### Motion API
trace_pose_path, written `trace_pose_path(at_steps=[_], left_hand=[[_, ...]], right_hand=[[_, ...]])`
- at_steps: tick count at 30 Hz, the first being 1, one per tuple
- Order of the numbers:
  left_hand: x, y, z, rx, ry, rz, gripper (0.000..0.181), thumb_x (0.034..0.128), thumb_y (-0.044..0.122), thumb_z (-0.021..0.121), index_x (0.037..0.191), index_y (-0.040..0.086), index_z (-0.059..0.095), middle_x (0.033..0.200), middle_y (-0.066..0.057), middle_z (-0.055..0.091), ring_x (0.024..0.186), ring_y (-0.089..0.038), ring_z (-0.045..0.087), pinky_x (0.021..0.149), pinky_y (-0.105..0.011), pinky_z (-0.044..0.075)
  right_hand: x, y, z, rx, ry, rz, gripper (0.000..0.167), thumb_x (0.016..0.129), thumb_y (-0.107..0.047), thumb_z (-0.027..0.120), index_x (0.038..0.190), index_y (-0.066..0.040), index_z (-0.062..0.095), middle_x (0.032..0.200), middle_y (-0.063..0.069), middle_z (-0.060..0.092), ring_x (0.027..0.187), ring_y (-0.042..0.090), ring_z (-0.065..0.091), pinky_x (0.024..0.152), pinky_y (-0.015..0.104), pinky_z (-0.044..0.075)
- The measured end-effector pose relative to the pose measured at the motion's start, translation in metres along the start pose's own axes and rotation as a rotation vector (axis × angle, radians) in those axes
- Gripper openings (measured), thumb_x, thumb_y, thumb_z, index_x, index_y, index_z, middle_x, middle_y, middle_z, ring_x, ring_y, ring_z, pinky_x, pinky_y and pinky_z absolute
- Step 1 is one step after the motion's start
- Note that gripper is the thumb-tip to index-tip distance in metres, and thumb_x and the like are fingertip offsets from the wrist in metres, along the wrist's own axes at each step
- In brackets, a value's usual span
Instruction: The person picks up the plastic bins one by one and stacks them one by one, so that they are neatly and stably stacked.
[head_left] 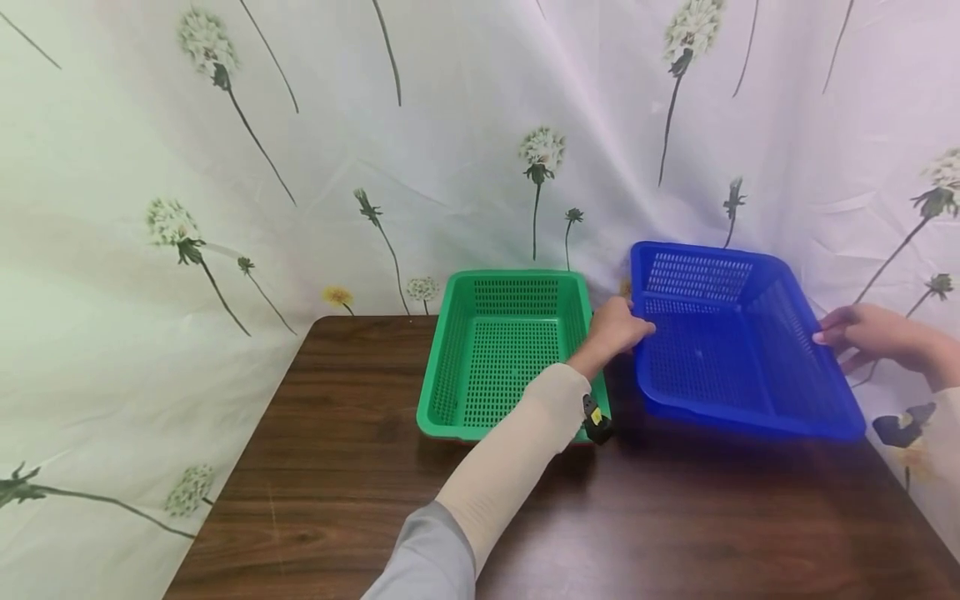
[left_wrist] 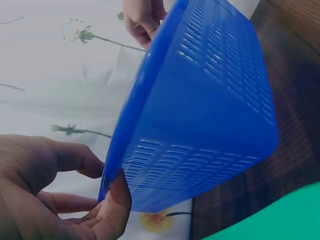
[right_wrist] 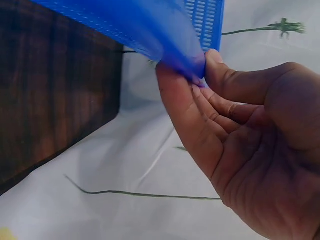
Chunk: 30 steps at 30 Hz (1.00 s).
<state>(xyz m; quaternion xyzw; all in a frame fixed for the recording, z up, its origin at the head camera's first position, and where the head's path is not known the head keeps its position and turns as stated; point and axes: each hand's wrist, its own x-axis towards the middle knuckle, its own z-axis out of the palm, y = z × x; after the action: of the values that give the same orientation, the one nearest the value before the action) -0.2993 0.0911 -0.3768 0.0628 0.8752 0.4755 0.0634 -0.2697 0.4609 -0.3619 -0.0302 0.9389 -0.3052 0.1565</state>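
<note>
Green basket (head_left: pixel 510 358) sits on worktop (head_left: pixel 330 467), by middle of far edge; that placing looks done. Blue basket (head_left: pixel 705 358) in two-handed grip, tilted, seemingly raised over right side of worktop toward far right corner, just beside green one. Left hand (head_left: pixel 618 327): thumb and fingers pinch left rim. Right hand (head_left: pixel 881 336): thumb and fingers pinch right rim. Judgement: handling of blue basket midway, levelling and release not yet done. Whether its base touches worktop: cannot tell.
</note>
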Motion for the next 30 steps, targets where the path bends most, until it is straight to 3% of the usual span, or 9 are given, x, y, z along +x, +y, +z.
trace_pose_path(at_steps=[5, 10, 15, 22, 30], left_hand=[[-0.001, 0.003, -0.014, -0.041, 0.0, 0.011, 0.038, 0.0978, 0.016, 0.077, 0.131, 0.0, 0.071, 0.107, -0.013, 0.08, 0.07, -0.017, 0.07, 0.06, -0.029, 0.061], [-0.002, 0.005, -0.027, -0.085, -0.001, 0.022, 0.034, 0.0986, 0.017, 0.077, 0.128, 0.0, 0.072, 0.095, -0.01, 0.078, 0.065, -0.014, 0.064, 0.056, -0.025, 0.055], [-0.003, 0.007, -0.038, -0.085, 0.003, 0.049, 0.031, 0.0984, 0.018, 0.077, 0.123, 0.001, 0.073, 0.092, -0.008, 0.076, 0.064, -0.012, 0.062, 0.059, -0.026, 0.057], [-0.004, 0.009, -0.055, -0.065, -0.006, 0.028, 0.05, 0.0998, 0.021, 0.075, 0.145, 0.003, 0.064, 0.123, -0.014, 0.078, 0.09, -0.021, 0.079, 0.067, -0.029, 0.064], [-0.008, 0.006, -0.08, -0.164, -0.035, 0.06, 0.046, 0.1019, 0.016, 0.072, 0.145, 0.0, 0.063, 0.123, -0.018, 0.076, 0.096, -0.026, 0.08, 0.075, -0.033, 0.067]], right_hand=[[-0.006, -0.011, -0.003, 0.028, 0.025, -0.023, 0.05, 0.109, -0.007, 0.052, 0.132, 0.036, 0.038, 0.11, 0.028, 0.073, 0.084, -0.001, 0.067, 0.078, 0.042, 0.067], [-0.009, -0.025, -0.004, 0.042, 0.047, -0.031, 0.047, 0.11, -0.009, 0.052, 0.131, 0.032, 0.045, 0.106, 0.016, 0.075, 0.083, 0.0, 0.067, 0.076, 0.037, 0.067], [-0.011, -0.034, -0.004, 0.041, 0.095, -0.051, 0.046, 0.109, -0.008, 0.053, 0.13, 0.032, 0.045, 0.103, 0.014, 0.074, 0.081, -0.001, 0.066, 0.073, 0.035, 0.067], [-0.013, -0.049, -0.005, 0.024, 0.131, -0.068, 0.05, 0.11, -0.01, 0.052, 0.135, 0.032, 0.043, 0.106, 0.018, 0.075, 0.081, -0.006, 0.063, 0.072, 0.033, 0.066], [-0.017, -0.075, -0.002, 0.053, 0.176, -0.074, 0.047, 0.109, -0.009, 0.054, 0.131, 0.031, 0.045, 0.096, 0.006, 0.075, 0.077, -0.002, 0.066, 0.069, 0.031, 0.064]])
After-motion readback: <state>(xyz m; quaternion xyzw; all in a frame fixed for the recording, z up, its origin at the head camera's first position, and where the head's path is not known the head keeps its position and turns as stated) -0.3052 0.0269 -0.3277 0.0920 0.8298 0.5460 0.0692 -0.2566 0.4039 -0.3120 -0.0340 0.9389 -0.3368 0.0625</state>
